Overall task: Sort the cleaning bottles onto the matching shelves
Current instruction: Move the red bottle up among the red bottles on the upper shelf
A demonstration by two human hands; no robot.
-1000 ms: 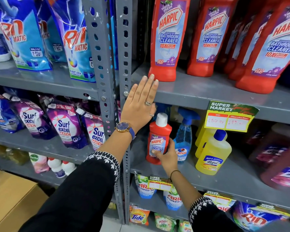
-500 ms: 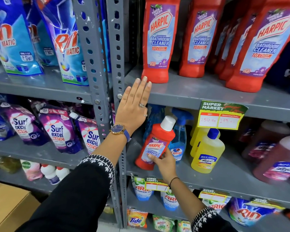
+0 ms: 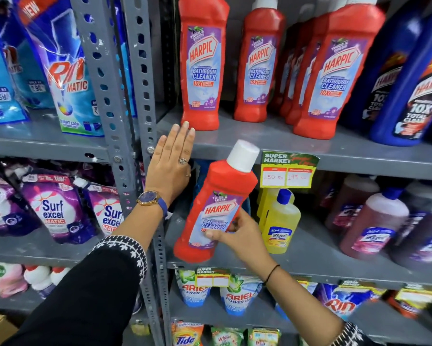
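Note:
My right hand (image 3: 242,236) grips a red Harpic bathroom cleaner bottle (image 3: 217,201) with a white cap, tilted to the right in front of the middle shelf (image 3: 322,260). My left hand (image 3: 171,161) lies flat with fingers together against the front edge of the upper shelf (image 3: 260,143), holding nothing. On that upper shelf stand several matching red Harpic bottles (image 3: 202,63), with dark blue Harpic bottles (image 3: 414,78) to their right.
Yellow Lizol bottles (image 3: 280,221) and brownish-pink ones (image 3: 374,223) stand on the middle shelf. A yellow price tag (image 3: 287,171) hangs from the upper shelf edge. Rin pouches (image 3: 67,71) and Surf Excel pouches (image 3: 52,208) fill the left bay beyond the grey upright (image 3: 125,101).
My right hand has lifted the red Harpic bottle off the middle shelf, pulled it out toward me and raised it, more tilted. The left hand has stayed on the upper shelf edge.

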